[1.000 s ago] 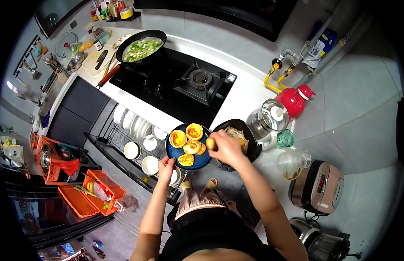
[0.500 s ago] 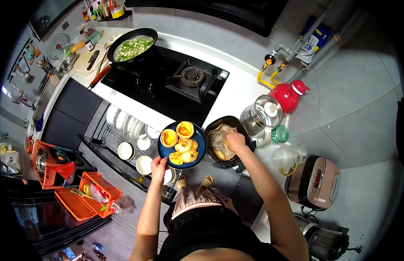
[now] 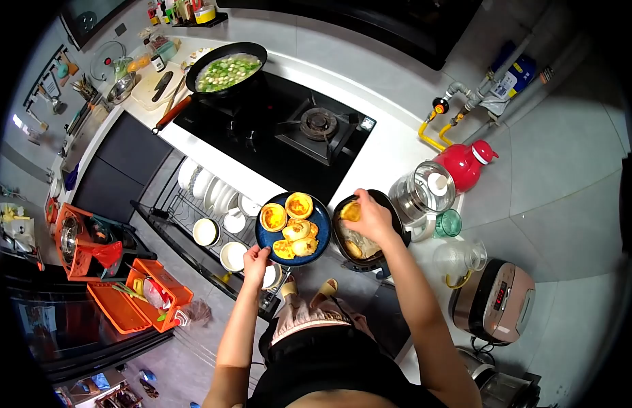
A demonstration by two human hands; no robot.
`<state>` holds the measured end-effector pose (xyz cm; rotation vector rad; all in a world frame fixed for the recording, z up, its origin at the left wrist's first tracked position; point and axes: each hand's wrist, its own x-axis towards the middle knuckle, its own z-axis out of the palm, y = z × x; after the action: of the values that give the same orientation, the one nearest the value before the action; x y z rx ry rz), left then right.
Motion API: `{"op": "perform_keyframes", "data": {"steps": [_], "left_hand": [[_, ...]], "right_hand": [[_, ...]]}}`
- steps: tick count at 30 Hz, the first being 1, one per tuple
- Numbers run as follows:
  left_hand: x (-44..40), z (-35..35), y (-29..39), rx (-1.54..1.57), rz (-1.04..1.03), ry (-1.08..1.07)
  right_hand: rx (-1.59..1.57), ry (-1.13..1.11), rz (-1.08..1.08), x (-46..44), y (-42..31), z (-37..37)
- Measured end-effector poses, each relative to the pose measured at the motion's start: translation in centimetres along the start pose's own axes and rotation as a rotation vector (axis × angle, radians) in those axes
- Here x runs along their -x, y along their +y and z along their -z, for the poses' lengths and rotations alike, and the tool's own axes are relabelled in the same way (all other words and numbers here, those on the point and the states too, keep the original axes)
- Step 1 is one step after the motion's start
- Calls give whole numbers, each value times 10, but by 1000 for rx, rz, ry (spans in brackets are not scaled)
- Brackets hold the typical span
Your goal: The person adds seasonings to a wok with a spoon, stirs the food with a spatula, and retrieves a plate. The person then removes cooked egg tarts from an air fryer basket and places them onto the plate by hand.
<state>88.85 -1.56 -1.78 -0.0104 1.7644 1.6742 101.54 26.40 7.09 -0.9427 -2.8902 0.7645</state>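
Observation:
My left hand (image 3: pixel 255 264) grips the near-left rim of a dark blue plate (image 3: pixel 322 223). On the plate are two egg tarts (image 3: pixel 299 205) and several golden-yellow baked pieces (image 3: pixel 296 230). To the right is a black air fryer basket (image 3: pixel 390 202) with a crumpled paper liner (image 3: pixel 362 243) inside. Over this basket, my right hand (image 3: pixel 374 221) pinches a golden-yellow baked piece (image 3: pixel 350 211) whose exact kind I cannot make out. Another golden piece (image 3: pixel 354 250) lies on the liner at the basket's near side.
A wok (image 3: pixel 229 70) of green soup sits on the gas stove (image 3: pixel 261 146). Beneath the counter, an open dish drawer (image 3: pixel 183 234) holds bowls and plates. At right stand a glass pot (image 3: pixel 425 187), a red kettle (image 3: pixel 459 166), a green glass (image 3: pixel 448 222) and a rice cooker (image 3: pixel 494 299).
My right hand has risen from the liner, lifting a golden-yellow baked piece toward the basket's far-left side. My left hand still holds the plate. The whole view has shifted slightly.

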Motion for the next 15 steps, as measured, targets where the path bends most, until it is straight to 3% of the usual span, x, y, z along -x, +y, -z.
{"op": "perform_keyframes", "data": {"steps": [3, 5, 9, 11, 13, 15], "left_hand": [[0, -6, 1, 5, -3, -17], [1, -10, 4, 8, 2, -18], [0, -8, 5, -3, -8, -60], [3, -10, 9, 21, -8, -55], [-2, -6, 4, 25, -16, -54], [-3, -3, 3, 34, -17, -44]], "right_hand": [[-182, -221, 28, 0, -47, 18], [-139, -272, 42, -9, -49, -3], [-212, -189, -79, -7, -45, -7], [-333, 50, -120, -3, -27, -2], [-205, 91, -119, -2, 8, -7], [20, -190, -158, 1, 29, -18]]}}
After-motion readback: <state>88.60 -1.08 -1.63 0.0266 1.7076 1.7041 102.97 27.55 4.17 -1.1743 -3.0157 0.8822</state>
